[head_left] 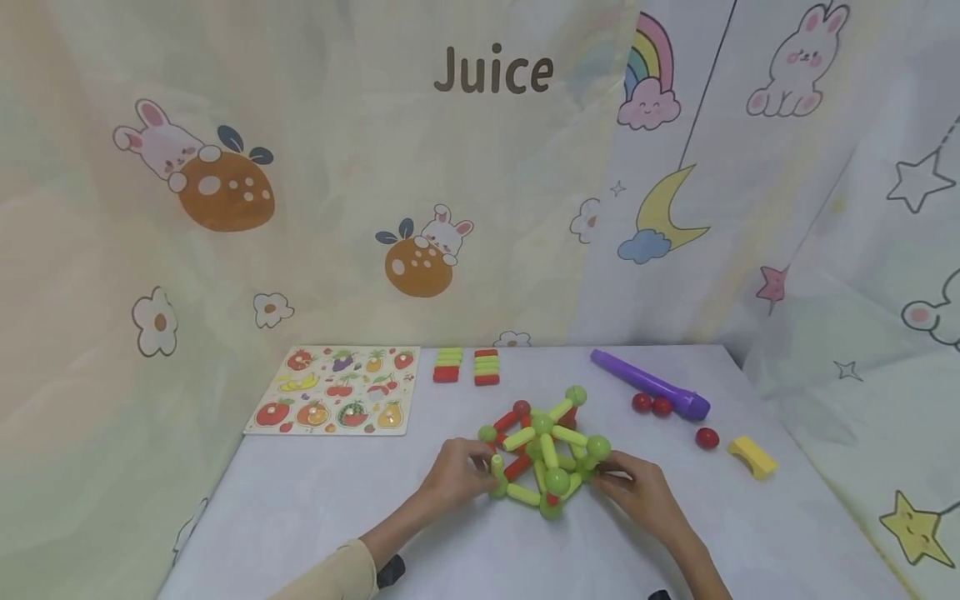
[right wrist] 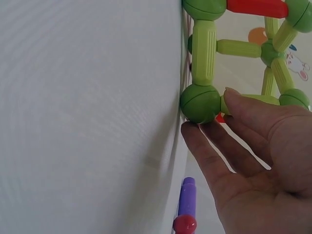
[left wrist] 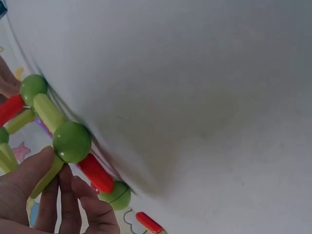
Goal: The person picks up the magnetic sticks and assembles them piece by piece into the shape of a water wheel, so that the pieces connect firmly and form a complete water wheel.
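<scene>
A frame of magnetic rods and balls (head_left: 557,481), yellow-green and red, stands on the table between both hands. At its left corner, my left hand (head_left: 457,471) pinches an upright yellow-green rod (left wrist: 48,179) just beside a green ball (left wrist: 72,142). My right hand (head_left: 636,493) holds the right corner. There, in the right wrist view, the thumb lies on a yellow-green rod (right wrist: 261,99) and the fingertips touch the underside of a green ball (right wrist: 200,104). Some of the frame's far side is hidden behind its front rods.
A fruit puzzle board (head_left: 337,425) lies at the back left. Two small stacks of rods, one left (head_left: 447,367) and one right (head_left: 486,367), sit near the back edge. To the right are a purple toy microphone (head_left: 648,383), red balls (head_left: 707,438) and a yellow arch block (head_left: 753,457).
</scene>
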`<state>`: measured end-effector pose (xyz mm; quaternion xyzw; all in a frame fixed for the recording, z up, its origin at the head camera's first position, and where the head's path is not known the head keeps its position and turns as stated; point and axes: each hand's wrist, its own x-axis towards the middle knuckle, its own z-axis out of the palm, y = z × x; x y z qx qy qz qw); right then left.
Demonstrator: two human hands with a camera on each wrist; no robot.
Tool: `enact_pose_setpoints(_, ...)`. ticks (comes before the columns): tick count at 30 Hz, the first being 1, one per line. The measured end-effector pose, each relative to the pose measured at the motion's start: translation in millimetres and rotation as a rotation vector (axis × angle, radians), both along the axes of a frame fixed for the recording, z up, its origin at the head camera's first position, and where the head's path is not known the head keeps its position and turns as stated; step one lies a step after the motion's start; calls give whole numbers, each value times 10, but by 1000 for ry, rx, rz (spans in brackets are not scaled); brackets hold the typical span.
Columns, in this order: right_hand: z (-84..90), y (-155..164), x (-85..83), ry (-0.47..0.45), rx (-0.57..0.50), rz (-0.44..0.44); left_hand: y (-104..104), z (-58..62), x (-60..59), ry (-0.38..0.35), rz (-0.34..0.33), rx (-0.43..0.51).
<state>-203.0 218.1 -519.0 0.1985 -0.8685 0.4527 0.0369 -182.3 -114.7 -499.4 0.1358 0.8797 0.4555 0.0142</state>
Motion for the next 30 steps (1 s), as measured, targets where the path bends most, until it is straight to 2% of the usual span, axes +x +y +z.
enact_pose_setpoints(8,2,-11,12,-8,14,3,-22,39,62,-2,0,18)
enact_pose_setpoints(15,33,26,5,-46,2,35,14,107,117,51,-27,61)
enact_pose_setpoints(19,69,128,-71,-35,10,27,33,130,129,74,-31,55)
enact_pose_setpoints(22,135,268,-201,20,32,-19,3,136,134,80,-29,43)
enact_pose_setpoints(25,205,454,-401,133,96,-107,-64,104,126,67,-24,14)
enact_pose_setpoints(28,220,665,-657,223,200,-199,-129,-4,98,50,-8,-65)
enact_pose_setpoints(30,201,806,-834,225,293,-242,-147,-109,74,38,-7,-124)
